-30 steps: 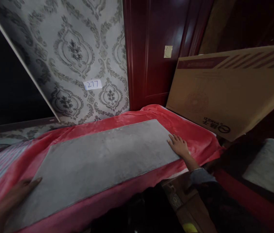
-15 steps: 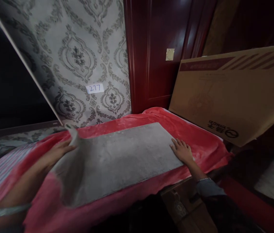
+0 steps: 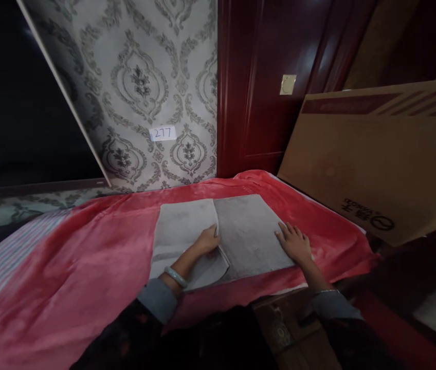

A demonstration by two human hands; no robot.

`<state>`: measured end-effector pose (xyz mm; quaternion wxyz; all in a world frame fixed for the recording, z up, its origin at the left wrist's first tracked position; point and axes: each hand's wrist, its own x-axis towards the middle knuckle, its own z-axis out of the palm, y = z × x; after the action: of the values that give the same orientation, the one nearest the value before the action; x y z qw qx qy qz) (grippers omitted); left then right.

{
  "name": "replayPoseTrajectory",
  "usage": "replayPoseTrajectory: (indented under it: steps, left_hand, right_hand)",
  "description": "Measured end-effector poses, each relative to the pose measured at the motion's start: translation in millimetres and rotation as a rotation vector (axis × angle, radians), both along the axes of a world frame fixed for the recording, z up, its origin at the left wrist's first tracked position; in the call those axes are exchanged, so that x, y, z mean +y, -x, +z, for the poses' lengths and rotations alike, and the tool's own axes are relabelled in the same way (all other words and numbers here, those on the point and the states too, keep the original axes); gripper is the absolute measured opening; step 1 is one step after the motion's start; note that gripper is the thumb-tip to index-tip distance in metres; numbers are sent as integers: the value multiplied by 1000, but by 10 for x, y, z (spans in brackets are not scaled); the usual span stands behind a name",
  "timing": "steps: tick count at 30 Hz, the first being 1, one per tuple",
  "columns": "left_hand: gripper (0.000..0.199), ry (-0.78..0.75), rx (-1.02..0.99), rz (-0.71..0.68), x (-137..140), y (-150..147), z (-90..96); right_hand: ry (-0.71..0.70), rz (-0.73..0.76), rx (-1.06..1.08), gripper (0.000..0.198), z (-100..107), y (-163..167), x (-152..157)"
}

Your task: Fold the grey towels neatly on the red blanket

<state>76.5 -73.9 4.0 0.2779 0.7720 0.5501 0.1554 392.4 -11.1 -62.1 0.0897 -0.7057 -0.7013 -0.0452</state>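
A grey cloth (image 3: 252, 231), rectangular and thick like a mat or towel, lies on a red blanket (image 3: 121, 241). Its left part is folded over toward the middle, with the paler underside facing up. My left hand (image 3: 207, 240) grips the edge of that folded-over part near the cloth's centre, fingers closed round it. Over at the right end, my right hand (image 3: 295, 242) rests flat on the cloth's edge with its fingers spread.
A large cardboard box (image 3: 376, 154) leans at the right behind the blanket. A dark screen (image 3: 29, 113) stands at the left. Behind are a patterned wall with a "277" label (image 3: 163, 133) and a dark red door panel (image 3: 264, 87). Another cardboard box (image 3: 295, 329) sits below the front edge.
My left hand has carried the cloth's left end rightward, folding it over onto the middle. My right hand has stayed on the right end. The view has shifted slightly.
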Motion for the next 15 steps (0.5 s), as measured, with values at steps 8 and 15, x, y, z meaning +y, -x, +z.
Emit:
replayPoseTrajectory:
  steps: [8, 15]
  left_hand:
    - [45, -242, -380, 453, -439, 851, 133]
    - [49, -317, -703, 955, -977, 1695, -254]
  right_hand:
    - [-167, 152, 273, 46, 268, 385, -207]
    - [193, 418, 579, 47, 413, 1529, -308]
